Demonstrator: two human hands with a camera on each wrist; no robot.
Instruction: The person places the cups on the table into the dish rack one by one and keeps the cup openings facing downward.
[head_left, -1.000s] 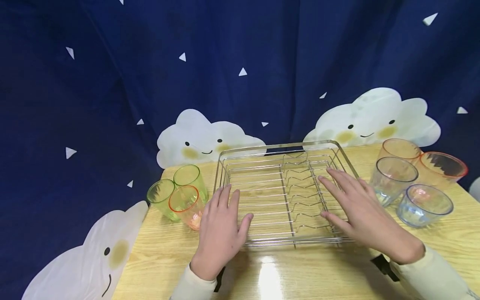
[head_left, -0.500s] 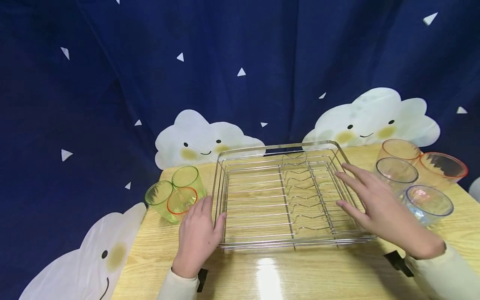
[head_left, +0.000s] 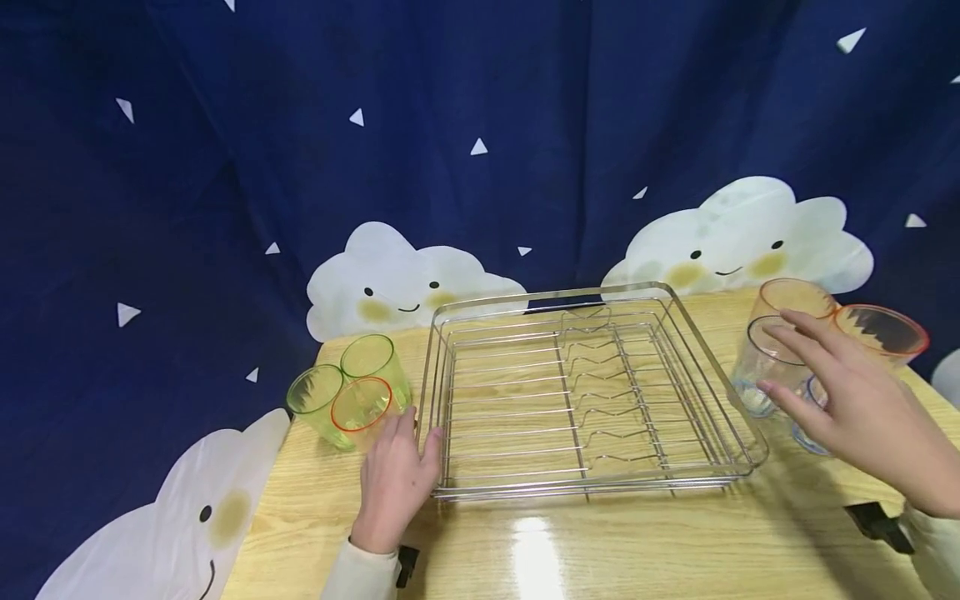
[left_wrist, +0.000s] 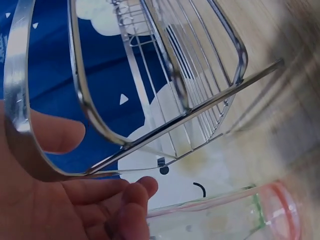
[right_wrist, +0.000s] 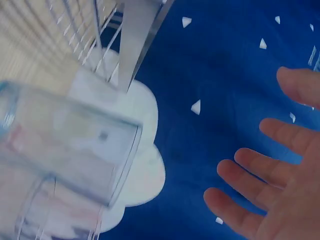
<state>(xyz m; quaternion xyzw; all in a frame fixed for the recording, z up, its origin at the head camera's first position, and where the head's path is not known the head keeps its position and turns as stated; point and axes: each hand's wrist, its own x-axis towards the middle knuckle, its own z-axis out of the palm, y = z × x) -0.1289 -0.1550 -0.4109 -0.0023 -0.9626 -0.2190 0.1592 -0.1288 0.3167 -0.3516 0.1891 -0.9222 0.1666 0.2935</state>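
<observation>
A wire dish rack [head_left: 573, 417] stands on the table. My left hand [head_left: 393, 483] is at its front left corner, thumb on the inner side and fingers outside. In the left wrist view the rack's rim [left_wrist: 17, 65] passes between the spread thumb and the loosely bent fingers. My right hand [head_left: 862, 400] holds nothing, its fingers spread over the clear bluish glasses at the right. The taller dark-rimmed glass [head_left: 757, 375] stands just beyond the fingertips; in the right wrist view this tumbler [right_wrist: 75, 145] is left of the hand. A shorter blue-rimmed glass [head_left: 806, 433] is mostly hidden beneath the hand.
Left of the rack stand two green glasses [head_left: 311, 400] and an orange-rimmed glass [head_left: 360, 408], close to my left fingers. Two more orange-rimmed glasses [head_left: 795, 298] are at the back right. A blue curtain [head_left: 480, 108] with clouds hangs behind the wooden table [head_left: 637, 550].
My right hand has moved right, from above the rack to over the bluish glasses. My left hand has moved left from over the rack to its left edge. The rack looks unmoved.
</observation>
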